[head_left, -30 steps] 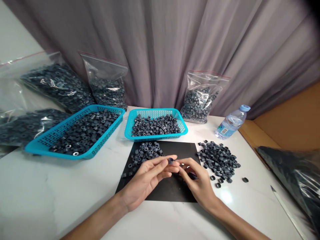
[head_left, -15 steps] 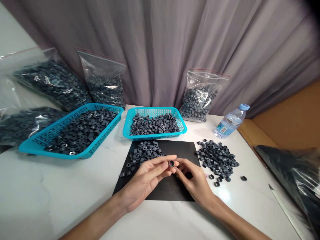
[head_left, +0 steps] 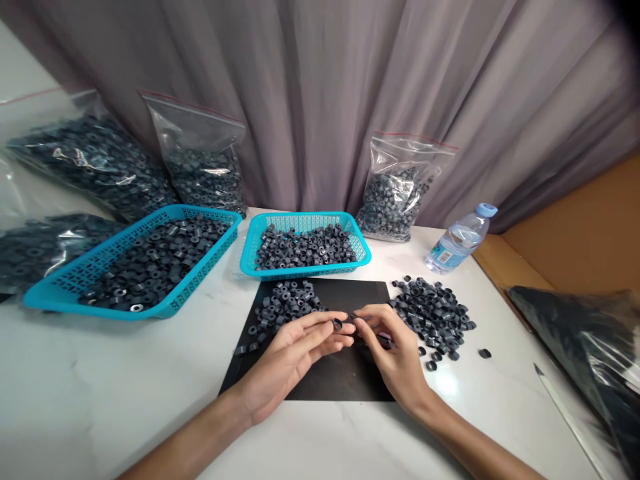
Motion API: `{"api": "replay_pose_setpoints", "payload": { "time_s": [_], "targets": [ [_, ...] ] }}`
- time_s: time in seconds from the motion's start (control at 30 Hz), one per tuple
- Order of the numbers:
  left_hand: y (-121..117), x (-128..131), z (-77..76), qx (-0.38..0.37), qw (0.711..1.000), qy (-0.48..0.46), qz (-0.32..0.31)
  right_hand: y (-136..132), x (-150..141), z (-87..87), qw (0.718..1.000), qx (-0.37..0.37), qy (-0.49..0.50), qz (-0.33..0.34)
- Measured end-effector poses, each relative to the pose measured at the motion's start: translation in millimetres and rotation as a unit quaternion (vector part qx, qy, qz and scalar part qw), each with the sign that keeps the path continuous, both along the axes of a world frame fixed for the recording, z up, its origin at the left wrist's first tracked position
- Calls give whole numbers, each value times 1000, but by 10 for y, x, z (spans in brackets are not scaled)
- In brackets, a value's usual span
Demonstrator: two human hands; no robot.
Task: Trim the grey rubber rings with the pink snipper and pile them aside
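My left hand [head_left: 300,343] pinches a small black ring [head_left: 337,325] between thumb and fingers, its opening tilted toward me. Close by on the right, my right hand [head_left: 393,343] is closed, thumb and forefinger pressed together around something thin and dark that I cannot make out. Both hands hover over a black mat [head_left: 330,377]. A heap of thick-walled dark grey rings [head_left: 290,301] lies on the mat's far left part. Beyond the right hand, a pile of thinner black rings [head_left: 433,317] is spread on the white table.
Two blue baskets, one at left [head_left: 173,308] and one at centre [head_left: 305,272], hold many grey rings. Zip bags of rings [head_left: 387,200] stand along the curtain. A water bottle [head_left: 460,240] is at right, near a white pointed strip [head_left: 565,417] and a dark-filled bag [head_left: 585,353].
The black ring in my left hand has tilted. My right hand has moved slightly up, its fingers more bent. The whole view has shifted a little.
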State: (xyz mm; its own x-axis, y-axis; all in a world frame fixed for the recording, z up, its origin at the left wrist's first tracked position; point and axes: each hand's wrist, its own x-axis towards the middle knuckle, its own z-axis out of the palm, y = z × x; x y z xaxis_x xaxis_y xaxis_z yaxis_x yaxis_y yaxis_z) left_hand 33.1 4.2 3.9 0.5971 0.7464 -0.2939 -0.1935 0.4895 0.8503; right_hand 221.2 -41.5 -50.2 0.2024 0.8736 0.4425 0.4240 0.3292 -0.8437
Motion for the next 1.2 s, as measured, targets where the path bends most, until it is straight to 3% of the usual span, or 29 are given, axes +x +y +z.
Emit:
{"api": "replay_pose_setpoints", "payload": {
  "time_s": [0.1, 0.27, 0.4, 0.8, 1.2],
  "targets": [
    [-8, 7, -9, -8, 1000, 16, -5, -22, -13, 10, 999, 3, 33, -19],
    [-31, 19, -32, -34, 999, 14, -19, -39, -20, 64, 995, -23, 60, 72],
    [-29, 6, -47, -32, 999, 0, -22, -29, -5, 82, 992, -25, 68, 106],
    [-7, -51, -79, -26, 1000, 3, -16, -5, 31, 48, 985, -56, 115, 120],
    [37, -72, -92, -65, 998, 2, 0, -9, 42, 97, 985, -81, 60, 141]
  ]
}}
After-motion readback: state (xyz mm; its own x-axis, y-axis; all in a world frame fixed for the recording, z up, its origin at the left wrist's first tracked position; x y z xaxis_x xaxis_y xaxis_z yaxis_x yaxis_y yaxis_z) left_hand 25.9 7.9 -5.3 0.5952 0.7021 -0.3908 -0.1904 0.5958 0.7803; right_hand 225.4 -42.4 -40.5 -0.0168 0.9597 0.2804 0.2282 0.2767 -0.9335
